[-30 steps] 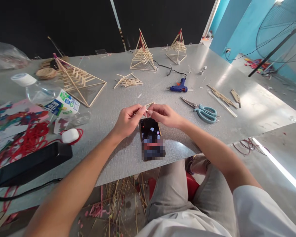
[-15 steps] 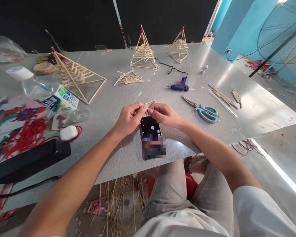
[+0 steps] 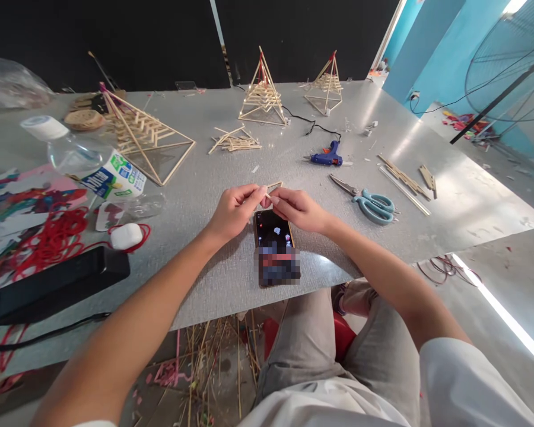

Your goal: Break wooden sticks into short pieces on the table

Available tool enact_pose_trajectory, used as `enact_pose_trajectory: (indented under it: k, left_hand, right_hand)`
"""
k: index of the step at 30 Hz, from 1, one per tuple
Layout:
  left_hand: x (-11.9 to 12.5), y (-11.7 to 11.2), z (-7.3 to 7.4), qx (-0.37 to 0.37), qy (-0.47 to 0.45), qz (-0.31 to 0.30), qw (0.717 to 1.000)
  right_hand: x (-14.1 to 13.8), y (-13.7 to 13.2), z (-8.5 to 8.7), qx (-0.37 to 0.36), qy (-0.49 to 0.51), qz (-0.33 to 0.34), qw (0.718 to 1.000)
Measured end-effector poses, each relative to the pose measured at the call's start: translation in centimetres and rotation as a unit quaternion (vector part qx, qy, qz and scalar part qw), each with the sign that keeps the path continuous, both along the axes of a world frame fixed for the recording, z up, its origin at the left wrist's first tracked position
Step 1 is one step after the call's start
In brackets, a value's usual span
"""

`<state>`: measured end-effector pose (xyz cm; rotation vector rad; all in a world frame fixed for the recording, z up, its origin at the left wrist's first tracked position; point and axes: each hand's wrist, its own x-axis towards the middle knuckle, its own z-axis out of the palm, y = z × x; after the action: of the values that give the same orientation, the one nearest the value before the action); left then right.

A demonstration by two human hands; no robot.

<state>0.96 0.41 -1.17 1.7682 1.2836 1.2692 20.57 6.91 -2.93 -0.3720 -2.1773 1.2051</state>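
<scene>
My left hand [image 3: 239,209] and my right hand [image 3: 300,209] meet above the table, each closed in a pinch. Between their fingertips is a short thin wooden stick [image 3: 268,196], mostly covered by the fingers. Just beyond the fingers shows a pale stick end [image 3: 275,185]; whether it belongs to the held piece I cannot tell. Below my hands a phone [image 3: 273,237] lies face up with its screen lit. Farther off, a pile of short wooden sticks [image 3: 237,142] rests on the grey table [image 3: 213,267].
Stick pyramids [image 3: 261,98] stand at the back, one [image 3: 153,139] at left. A blue glue gun [image 3: 328,155], scissors [image 3: 374,206] and loose sticks [image 3: 403,175] lie to the right. At left are a plastic bottle [image 3: 82,155], red cord [image 3: 64,231] and a black case [image 3: 57,284].
The view has shifted slightly, so the table items sit a little lower and to the right. Both hands keep their pinch, with the small stick showing a bit more between the fingertips.
</scene>
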Motion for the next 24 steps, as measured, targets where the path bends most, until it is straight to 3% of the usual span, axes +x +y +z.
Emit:
enact_pose_trajectory:
  k: [5,10,18,24]
  left_hand:
    - [0.0,0.03,-0.26,-0.021,-0.018,0.002,1.0]
    - [0.34,-0.19,-0.24,-0.03,-0.011,0.007,0.999]
    - [0.58,-0.39,0.04,-0.025,-0.002,-0.013,1.0]
    - [0.69,-0.08,-0.55,-0.032,-0.065,-0.022,0.997]
  right_hand:
    - [0.19,0.25,0.04,0.067,-0.021,-0.024,0.997]
    - [0.03,-0.07,0.36,0.063,-0.025,-0.034,0.997]
    - [-0.31,-0.57,0.26,-0.07,-0.024,-0.027,0.997]
    - [-0.06,-0.39,0.84,-0.262,0.018,0.057,0.963]
